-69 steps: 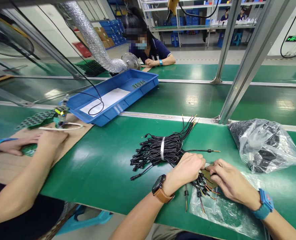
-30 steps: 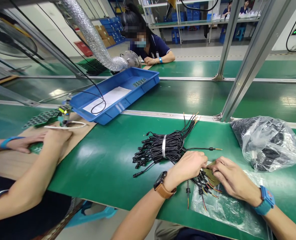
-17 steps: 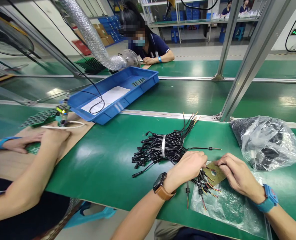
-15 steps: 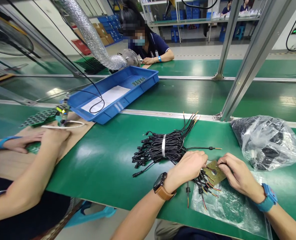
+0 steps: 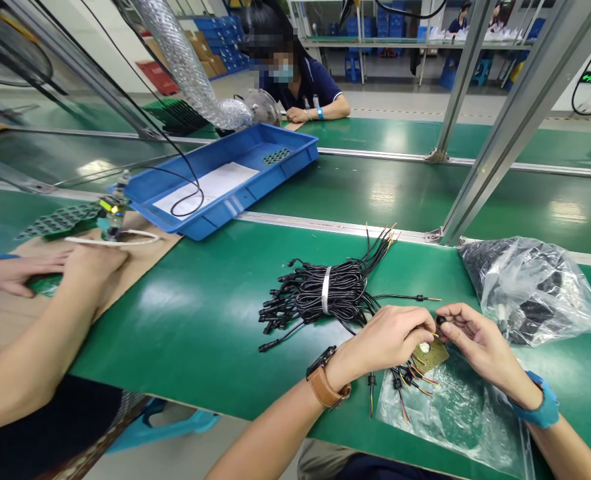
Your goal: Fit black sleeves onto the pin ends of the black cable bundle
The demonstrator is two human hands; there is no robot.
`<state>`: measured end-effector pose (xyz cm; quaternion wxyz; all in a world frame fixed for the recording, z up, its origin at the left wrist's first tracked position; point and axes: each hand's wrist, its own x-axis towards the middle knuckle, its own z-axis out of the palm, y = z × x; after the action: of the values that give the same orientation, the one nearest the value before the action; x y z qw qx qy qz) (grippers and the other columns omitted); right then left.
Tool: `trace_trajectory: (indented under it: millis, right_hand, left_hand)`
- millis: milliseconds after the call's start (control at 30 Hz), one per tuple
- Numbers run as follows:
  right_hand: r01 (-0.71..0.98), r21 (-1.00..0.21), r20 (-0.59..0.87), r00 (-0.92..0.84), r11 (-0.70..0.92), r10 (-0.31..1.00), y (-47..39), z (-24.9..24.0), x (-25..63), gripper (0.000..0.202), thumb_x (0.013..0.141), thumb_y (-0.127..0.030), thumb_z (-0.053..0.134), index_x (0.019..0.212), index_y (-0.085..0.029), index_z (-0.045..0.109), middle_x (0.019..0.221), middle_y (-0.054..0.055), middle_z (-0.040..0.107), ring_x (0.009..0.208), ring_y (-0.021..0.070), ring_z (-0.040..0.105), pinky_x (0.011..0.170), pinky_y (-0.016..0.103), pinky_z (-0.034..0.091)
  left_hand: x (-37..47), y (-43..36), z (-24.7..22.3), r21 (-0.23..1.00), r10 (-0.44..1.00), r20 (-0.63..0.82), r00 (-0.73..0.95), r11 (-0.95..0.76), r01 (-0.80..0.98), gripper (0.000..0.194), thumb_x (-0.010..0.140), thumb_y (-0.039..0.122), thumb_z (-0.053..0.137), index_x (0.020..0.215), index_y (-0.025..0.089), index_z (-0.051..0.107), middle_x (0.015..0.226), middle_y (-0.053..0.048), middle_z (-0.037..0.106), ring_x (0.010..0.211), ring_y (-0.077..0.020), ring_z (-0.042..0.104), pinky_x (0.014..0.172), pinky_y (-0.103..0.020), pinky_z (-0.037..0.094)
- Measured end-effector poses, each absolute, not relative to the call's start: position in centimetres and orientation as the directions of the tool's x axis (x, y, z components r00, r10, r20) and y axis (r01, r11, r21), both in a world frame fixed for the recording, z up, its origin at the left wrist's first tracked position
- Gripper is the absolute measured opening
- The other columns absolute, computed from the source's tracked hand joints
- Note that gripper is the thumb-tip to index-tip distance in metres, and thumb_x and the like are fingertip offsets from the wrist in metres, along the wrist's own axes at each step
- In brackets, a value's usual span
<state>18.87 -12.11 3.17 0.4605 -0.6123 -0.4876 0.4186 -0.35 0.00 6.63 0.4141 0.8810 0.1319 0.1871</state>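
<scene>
Across the near green bench (image 5: 190,327), one bundle of black cables (image 5: 342,310) is lying left of the person's two hands, one white band (image 5: 326,291) wrapping its middle; loose wire ends (image 5: 398,383) are fanning out below the left hand, overlapping too much to be counted. One flat clear bag (image 5: 455,413) is lying on the near side, and one brass-coloured plate (image 5: 438,359) with a round hole is overlapping its far end, whether inside or on top one cannot tell. One filled plastic bag (image 5: 530,293) is resting farther right, and one blue tray (image 5: 215,223) is standing far left, holding one white sheet (image 5: 232,179) and one green panel (image 5: 276,156).

The left hand (image 5: 398,333) is pinching a thin wire tip (image 5: 435,335), its fingertips pressing together. The right hand (image 5: 478,340) is gripping one small black part (image 5: 441,320) between thumb and forefinger, its other fingers curling. Both hands are hovering close together by the plate, the left forearm slanting in from the near edge, the right from the near right.
</scene>
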Motion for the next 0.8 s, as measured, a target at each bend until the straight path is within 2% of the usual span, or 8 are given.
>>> trace_trajectory:
  millis: [167,500,633,800]
  right_hand:
    - [0.143,-0.981,-0.110,0.144,-0.131,0.983,-12.1,4.2,18.3,0.029,0.095,-0.045,0.065,0.109,-0.019,0.063,0.088,0.004,0.067,0.076,0.0152,0.065,0.072,0.029,0.056]
    - [0.148,-0.983,-0.093,0.129,-0.112,0.987,-12.2,4.5,18.2,0.029,0.096,-0.045,0.064,0.106,-0.018,0.063,0.086,0.005,0.068,0.075,0.0152,0.066,0.071,0.027,0.056]
    - [0.260,-0.964,-0.023,0.148,-0.062,0.989,-12.3,4.4,18.0,0.025,0.098,-0.042,0.061,0.108,-0.019,0.063,0.088,0.005,0.070,0.076,0.0162,0.068,0.071,0.028,0.058]
    - [0.530,-0.843,0.191,0.140,0.089,0.971,-12.4,4.5,18.0,0.015,0.100,-0.031,0.058,0.105,-0.022,0.068,0.100,0.007,0.073,0.090,0.0199,0.070,0.083,0.032,0.057]
  left_hand:
    - [0.2,-0.7,6.0,0.764,0.513,0.363,0.778,-0.642,0.067,0.012,0.096,0.017,0.056,0.087,0.016,0.065,0.084,-0.003,0.070,0.073,-0.0135,0.062,0.069,-0.024,0.044]
    - [0.3,-0.7,5.3,0.720,0.492,0.380,0.784,-0.689,0.084,0.012,0.096,0.017,0.056,0.086,0.016,0.063,0.082,-0.002,0.068,0.072,-0.0135,0.061,0.067,-0.025,0.043]
    - [0.2,-0.7,5.4,0.684,0.475,0.378,0.794,-0.722,0.107,0.015,0.097,0.018,0.054,0.085,0.016,0.062,0.082,-0.002,0.068,0.072,-0.0142,0.061,0.068,-0.026,0.043]
    - [0.3,-0.8,5.1,0.625,0.463,0.388,0.797,-0.768,0.141,0.018,0.099,0.020,0.050,0.086,0.016,0.062,0.081,-0.003,0.067,0.073,-0.0152,0.061,0.067,-0.027,0.042]
